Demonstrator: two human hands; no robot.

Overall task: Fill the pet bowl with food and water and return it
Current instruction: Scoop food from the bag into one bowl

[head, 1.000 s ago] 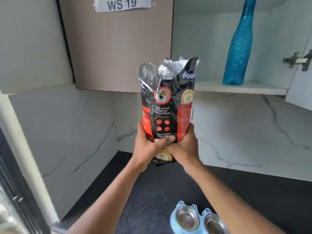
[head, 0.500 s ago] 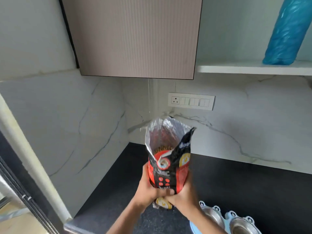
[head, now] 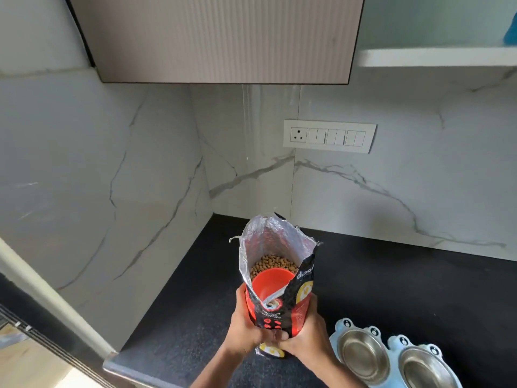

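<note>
You have brought the open black-and-red foil food bag (head: 279, 298) down from the shelf to the black counter (head: 173, 317); left hand (head: 246, 329) and right hand (head: 306, 336) both grip it. Probably an orange scoop (head: 270, 285) lies inside. The blue double steel pet bowl (head: 391, 357) waits empty, near right.

You've lowered the food bag (head: 279, 298) from cabinet height to just above the bench (head: 173, 317); its open mouth now shows kibble (head: 272, 263).

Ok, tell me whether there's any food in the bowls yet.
No: both steel bowls show bare metal, and the kibble is in the bag.
</note>
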